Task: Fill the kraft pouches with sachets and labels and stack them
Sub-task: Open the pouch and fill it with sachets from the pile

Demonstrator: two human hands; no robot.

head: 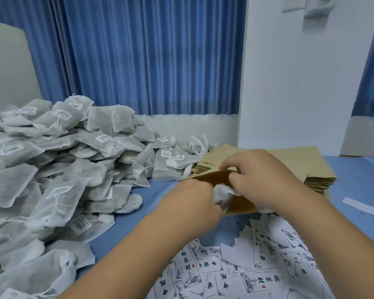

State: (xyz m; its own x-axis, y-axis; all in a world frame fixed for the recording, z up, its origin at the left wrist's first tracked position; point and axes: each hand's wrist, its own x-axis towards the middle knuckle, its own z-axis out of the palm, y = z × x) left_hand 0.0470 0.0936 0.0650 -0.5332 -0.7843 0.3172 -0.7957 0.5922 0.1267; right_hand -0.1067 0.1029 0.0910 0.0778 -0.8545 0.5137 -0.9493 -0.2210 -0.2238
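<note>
A brown kraft pouch (216, 176) lies open at the middle of the blue table. My right hand (261, 173) pinches its upper edge and holds the mouth apart. My left hand (194, 199) grips a white sachet (222, 196) right at the pouch's mouth, partly inside it. Behind my hands sits a flat stack of kraft pouches (289, 160). A big heap of white sachets (63, 169) with barcode stickers fills the left side. Printed paper labels (257, 272) lie scattered in front, under my forearms.
A blue curtain (138, 61) and a white wall (300, 83) close the back. A loose white paper strip (363, 207) lies at the right on the blue table (358, 180). A pale board (7, 67) leans at the far left.
</note>
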